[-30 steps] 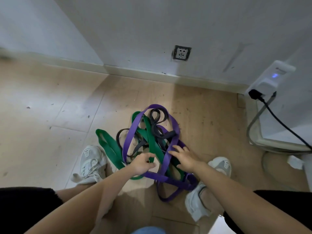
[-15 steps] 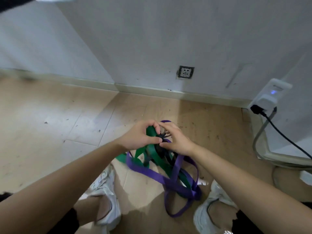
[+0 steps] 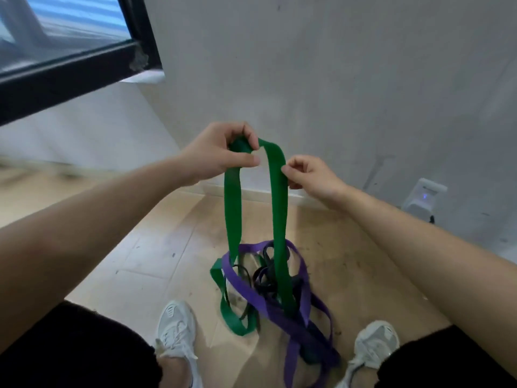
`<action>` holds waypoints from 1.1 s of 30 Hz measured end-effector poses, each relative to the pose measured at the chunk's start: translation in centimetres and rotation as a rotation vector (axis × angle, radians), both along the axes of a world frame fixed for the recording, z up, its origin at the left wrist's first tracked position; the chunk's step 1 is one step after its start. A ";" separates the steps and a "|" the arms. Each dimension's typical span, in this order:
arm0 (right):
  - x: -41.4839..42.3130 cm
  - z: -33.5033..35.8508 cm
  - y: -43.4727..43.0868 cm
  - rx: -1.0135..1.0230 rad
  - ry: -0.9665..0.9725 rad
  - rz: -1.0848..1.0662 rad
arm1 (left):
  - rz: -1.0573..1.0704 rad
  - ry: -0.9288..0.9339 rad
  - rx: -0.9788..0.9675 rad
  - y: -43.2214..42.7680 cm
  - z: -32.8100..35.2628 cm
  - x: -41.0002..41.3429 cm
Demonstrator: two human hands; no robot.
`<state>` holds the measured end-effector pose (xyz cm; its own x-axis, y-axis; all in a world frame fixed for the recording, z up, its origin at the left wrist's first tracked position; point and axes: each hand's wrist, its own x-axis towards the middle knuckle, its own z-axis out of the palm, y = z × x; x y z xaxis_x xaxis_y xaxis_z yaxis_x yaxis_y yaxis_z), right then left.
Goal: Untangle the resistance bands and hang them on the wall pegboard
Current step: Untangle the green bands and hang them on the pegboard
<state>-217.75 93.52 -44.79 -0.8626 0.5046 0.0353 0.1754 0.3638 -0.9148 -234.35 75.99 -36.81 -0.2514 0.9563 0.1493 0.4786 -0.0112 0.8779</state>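
One green band (image 3: 233,208), left fingers (image 3: 241,131) gripping, right fingers (image 3: 297,164) pinching

Item, my view: tangled bands (image 3: 279,303) on the floor (image 3: 167,247), between left shoe (image 3: 174,329) and right shoe (image 3: 375,345). Raised band (image 3: 232,208) loops up from the pile; left hand (image 3: 221,152) holds its top, right hand (image 3: 310,177) pinches its right strand. Wall (image 3: 335,79) behind; window (image 3: 70,37) upper left; wall unit (image 3: 422,197) far right.

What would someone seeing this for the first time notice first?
A green band held up mid-frame, its top gripped by the left hand and one strand pinched by the right hand. Its lower end runs into a tangle of purple band and black band on the floor between two white shoes.
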 end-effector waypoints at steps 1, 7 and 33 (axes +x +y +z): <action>0.0 1.4 0.3 -0.030 0.026 -0.022 | 0.021 0.011 0.014 0.1 0.6 -0.4; 0.6 9.0 1.8 0.046 0.073 -0.094 | 0.154 0.039 0.101 0.9 2.3 -2.2; 1.7 4.9 5.9 0.289 -0.199 0.012 | -0.102 -0.092 -0.398 7.3 -7.2 -5.1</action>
